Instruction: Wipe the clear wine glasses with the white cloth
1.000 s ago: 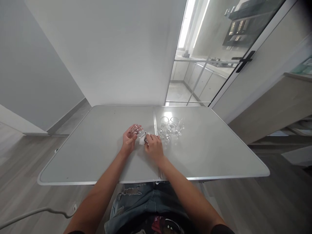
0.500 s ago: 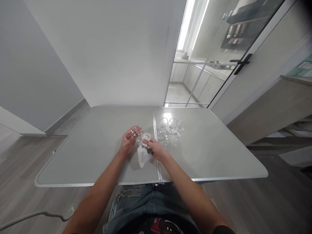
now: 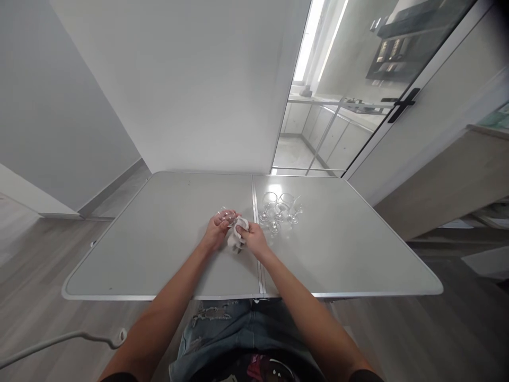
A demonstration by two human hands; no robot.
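Note:
My left hand (image 3: 216, 232) is closed around the bowl of a clear stemmed glass (image 3: 226, 215), tilted sideways above the table. A white cloth (image 3: 235, 243) is pinched in my right hand (image 3: 254, 238), its folds wrapped at the right end of the glass. The cloth hides the stem and base there. Both hands are close together, just left of the table's seam. To their right stand several clear stemmed glasses (image 3: 279, 207) in a tight cluster, some seemingly upright; their exact poses are hard to make out.
The pale table (image 3: 338, 249) has a metal edge and a metal seam (image 3: 255, 199) across its middle. Behind it rises a white wall (image 3: 191, 95), with a glass door (image 3: 330, 122) at the right. A grey hose (image 3: 59, 339) lies at the lower left.
The cloth has bunched up and its hanging corner has risen. My right hand has turned against the glass's end, and the left hand has shifted slightly right with the glass.

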